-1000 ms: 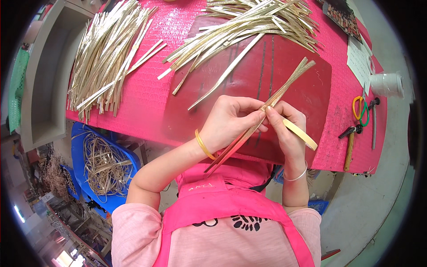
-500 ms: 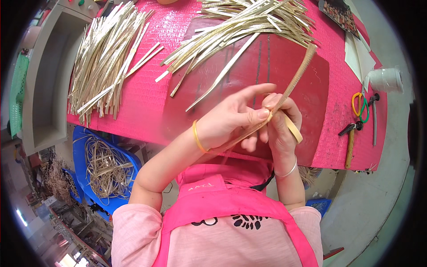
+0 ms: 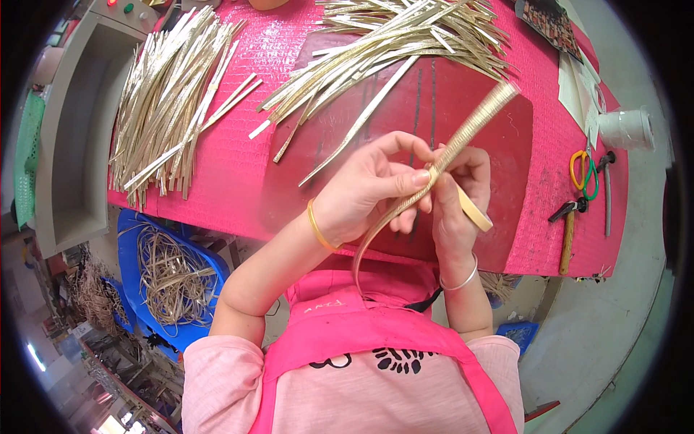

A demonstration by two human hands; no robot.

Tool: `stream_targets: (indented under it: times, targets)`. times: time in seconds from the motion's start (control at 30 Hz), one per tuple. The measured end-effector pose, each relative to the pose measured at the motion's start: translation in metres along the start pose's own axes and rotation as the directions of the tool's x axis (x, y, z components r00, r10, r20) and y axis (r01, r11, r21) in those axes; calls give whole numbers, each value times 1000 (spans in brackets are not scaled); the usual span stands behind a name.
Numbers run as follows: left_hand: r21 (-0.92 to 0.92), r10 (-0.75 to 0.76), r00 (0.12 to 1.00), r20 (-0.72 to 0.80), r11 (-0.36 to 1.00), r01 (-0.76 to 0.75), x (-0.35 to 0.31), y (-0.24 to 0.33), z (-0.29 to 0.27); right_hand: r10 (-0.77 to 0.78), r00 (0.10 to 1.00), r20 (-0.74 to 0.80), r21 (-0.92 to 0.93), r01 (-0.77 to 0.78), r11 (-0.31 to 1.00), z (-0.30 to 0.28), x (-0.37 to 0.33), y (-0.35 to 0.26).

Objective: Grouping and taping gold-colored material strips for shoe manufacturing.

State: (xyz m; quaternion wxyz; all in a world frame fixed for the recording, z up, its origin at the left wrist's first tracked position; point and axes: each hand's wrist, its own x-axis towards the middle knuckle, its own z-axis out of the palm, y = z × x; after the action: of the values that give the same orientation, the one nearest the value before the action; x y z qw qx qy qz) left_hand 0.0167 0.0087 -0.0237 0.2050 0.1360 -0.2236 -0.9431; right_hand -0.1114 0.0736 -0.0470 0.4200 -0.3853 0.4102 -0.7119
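A long gold textured strip [image 3: 470, 130] runs slantwise through my hands, its upper end to the far right and its tail curving down to my apron. My left hand [image 3: 376, 184] pinches its middle between thumb and fingers. My right hand [image 3: 459, 199] is closed at the same spot, its fingers partly hidden behind the strip. A narrow roll of cream tape [image 3: 473, 210] sits on my right hand by the thumb. Below my hands lies a dark red mat [image 3: 477, 108]. One pile of gold strips [image 3: 397, 43] rests across the mat's far edge, another bundle of gold strips [image 3: 170, 101] to its left.
On the right of the pink table [image 3: 557, 94] lie scissors [image 3: 584, 173], a wooden-handled hammer [image 3: 567, 239] and a white spool [image 3: 625, 130]. Blue bins [image 3: 134, 253] with tangled strips stand below the table's left edge. A grey cabinet [image 3: 76, 145] borders the far left.
The gold strip has turned so its broad face shows, and its upper end has shifted slightly down. Both hands stay at nearly the same place, still gripping it.
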Motion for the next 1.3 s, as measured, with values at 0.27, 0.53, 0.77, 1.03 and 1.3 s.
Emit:
stream_targets:
  times: [0.27,0.53,0.77,1.03,1.3]
  targets:
    - [747,510,841,-178,626,-222,-7,-7,12,66,998,-22,-264,-69,962,-1,3,4]
    - [635,404,856,-323,763,-120,-12,-3,22,-157,958,239,-611,274,743,3,16,-8]
    - [787,519,707,-481,611,87,-71,88,6,203,844,497,-707,258,659,-55,42,-29]
    - [877,645,684,340,-480,17,53,101,-80,255,949,188,-613,-89,785,-35,55,-23]
    - [539,576,657,485,-789,294,139,53,-59,388,921,-35,-687,-304,660,-61,30,-37]
